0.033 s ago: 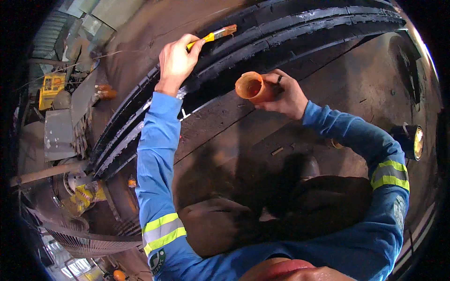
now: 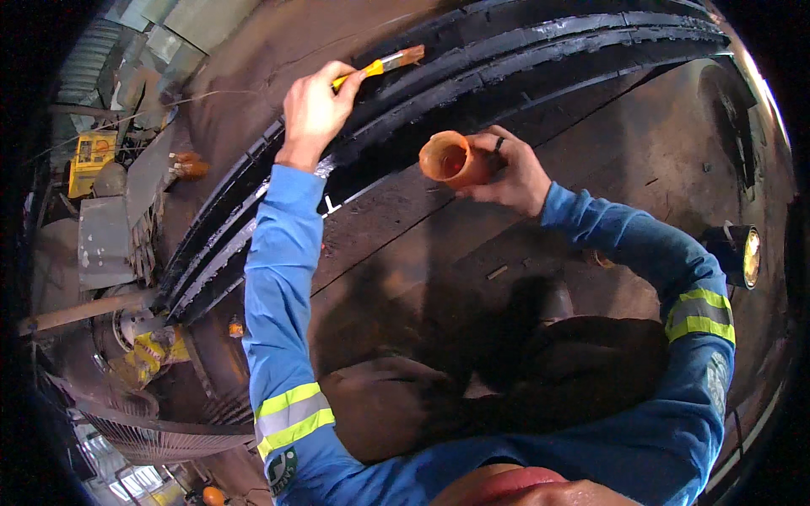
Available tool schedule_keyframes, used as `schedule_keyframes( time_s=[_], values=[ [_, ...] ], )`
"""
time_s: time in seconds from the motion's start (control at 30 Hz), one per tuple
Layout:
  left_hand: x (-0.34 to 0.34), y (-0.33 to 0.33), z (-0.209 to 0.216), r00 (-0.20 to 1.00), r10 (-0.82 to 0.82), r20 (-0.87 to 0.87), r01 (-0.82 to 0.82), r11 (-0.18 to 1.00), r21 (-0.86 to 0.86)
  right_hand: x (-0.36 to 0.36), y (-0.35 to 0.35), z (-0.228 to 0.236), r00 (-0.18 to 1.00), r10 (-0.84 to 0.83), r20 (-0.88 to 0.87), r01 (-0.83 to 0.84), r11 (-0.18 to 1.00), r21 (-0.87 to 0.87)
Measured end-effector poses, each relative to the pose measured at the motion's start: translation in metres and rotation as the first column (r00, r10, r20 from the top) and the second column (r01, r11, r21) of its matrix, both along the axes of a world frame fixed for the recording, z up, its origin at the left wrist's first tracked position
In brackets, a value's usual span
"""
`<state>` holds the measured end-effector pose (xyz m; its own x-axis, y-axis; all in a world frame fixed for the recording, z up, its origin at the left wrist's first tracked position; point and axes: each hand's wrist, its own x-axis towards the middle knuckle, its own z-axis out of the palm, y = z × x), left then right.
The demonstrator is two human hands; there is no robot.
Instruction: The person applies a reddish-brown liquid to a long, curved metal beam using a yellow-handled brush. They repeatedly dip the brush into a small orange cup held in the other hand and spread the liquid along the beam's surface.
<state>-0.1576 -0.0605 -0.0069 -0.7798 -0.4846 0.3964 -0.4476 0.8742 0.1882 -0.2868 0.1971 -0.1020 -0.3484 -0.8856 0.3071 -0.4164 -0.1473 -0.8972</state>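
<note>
My left hand [image 2: 316,114] is closed round the yellow handle of a paintbrush [image 2: 381,66]. The brush points right, its reddish-brown bristles over the long black metal beam [image 2: 498,69], which curves across the view from lower left to upper right. Whether the bristles touch the beam I cannot tell. In my right hand [image 2: 516,173] is an orange cup [image 2: 445,160], tilted so that its mouth faces left and shows a reddish inside. The fingers wrap round its side, a dark ring on one of them. The cup is held on the near side of the beam, apart from the brush.
A dark can [image 2: 732,255] stands at the right beyond my elbow. On the left are a yellow box-shaped device [image 2: 91,160], grey metal sheets [image 2: 105,244] and a wooden handle [image 2: 84,310]. A small stick [image 2: 499,272] lies on the brown floor in front of me.
Both hands have shifted very slightly left, with the brush and the cup still in them. Otherwise the scene looks the same.
</note>
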Motion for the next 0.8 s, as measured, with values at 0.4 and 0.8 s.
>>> schedule_keyframes(
  time_s=[0.4,0.8],
  values=[
    [0.043,-0.044,0.002,0.99,-0.088,-0.113,0.091,0.996,0.024,-0.003,0.001,-0.004,0.997,0.009,-0.082,-0.007,1.0,0.028],
    [0.019,-0.018,0.001,0.996,-0.092,0.017,0.092,0.996,-0.018,-0.001,0.0,-0.001,0.995,0.04,-0.095,-0.036,0.998,0.043]
  ],
)
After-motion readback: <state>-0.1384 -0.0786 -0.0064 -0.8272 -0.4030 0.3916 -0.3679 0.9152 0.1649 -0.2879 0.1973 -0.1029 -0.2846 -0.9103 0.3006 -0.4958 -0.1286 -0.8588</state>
